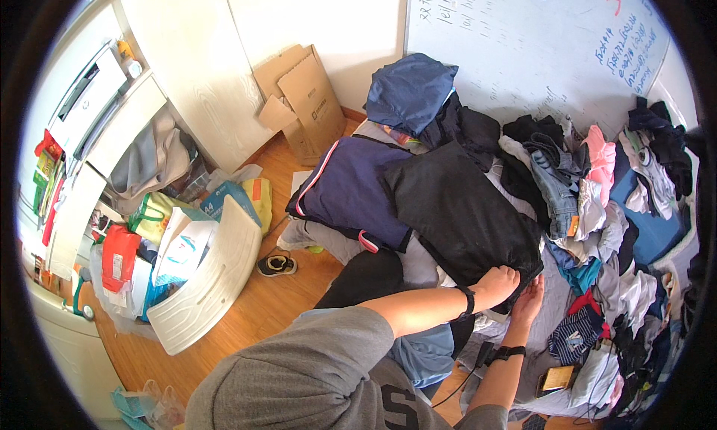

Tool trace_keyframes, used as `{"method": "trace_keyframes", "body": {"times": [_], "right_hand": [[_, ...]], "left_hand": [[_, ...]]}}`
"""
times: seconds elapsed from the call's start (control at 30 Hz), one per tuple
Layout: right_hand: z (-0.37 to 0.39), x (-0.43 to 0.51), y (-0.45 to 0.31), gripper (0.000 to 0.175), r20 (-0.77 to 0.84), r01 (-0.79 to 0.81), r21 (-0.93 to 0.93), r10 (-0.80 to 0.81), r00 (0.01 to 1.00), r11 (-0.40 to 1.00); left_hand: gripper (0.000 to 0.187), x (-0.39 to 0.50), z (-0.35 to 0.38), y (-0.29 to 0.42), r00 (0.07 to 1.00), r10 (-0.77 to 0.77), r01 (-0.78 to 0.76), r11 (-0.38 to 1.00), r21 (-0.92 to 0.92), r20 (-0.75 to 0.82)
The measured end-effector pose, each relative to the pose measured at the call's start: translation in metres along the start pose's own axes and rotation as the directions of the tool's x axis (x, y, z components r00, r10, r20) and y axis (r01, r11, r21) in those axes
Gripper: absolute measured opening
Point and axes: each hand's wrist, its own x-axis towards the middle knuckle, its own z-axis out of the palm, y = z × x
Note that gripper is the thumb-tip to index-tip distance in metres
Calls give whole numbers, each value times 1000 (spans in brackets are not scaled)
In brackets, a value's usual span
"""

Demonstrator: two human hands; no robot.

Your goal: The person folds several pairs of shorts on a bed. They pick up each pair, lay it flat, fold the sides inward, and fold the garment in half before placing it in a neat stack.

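Observation:
A black garment (459,194) lies spread over the bed, its near end gathered at my hands. My left hand (498,287) has its fingers curled on the cloth near that end. Just beside it, my right hand (528,302) holds the garment's edge from the other side, fingers pointing up; some of its grip is hidden by the cloth. Partly beneath the black garment lies a navy garment (358,178) with a red-and-white striped trim. Black bands circle both wrists.
Piled clothes (582,217) cover the bed's right side, with a gold phone (558,377) near the lower edge. A dark blue bundle (411,91) rests below the whiteboard (538,43). Flattened cardboard (311,99), a shoe (276,265) and a white plastic panel (213,278) stand on the floor.

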Motion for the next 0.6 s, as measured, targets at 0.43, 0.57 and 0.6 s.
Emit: {"method": "trace_keyframes", "body": {"times": [0.43,0.57,0.6], "right_hand": [[-3,0,1,57,55,-7,40,4,998,999],[1,-2,-1,57,43,-19,44,17,999,999],[1,-3,-2,56,68,-17,43,14,998,999]], "left_hand": [[33,7,6,19,997,45,-60,965,256,65],[28,11,7,18,997,28,-40,982,185,67],[27,13,8,16,995,39,-52,988,143,95]]}}
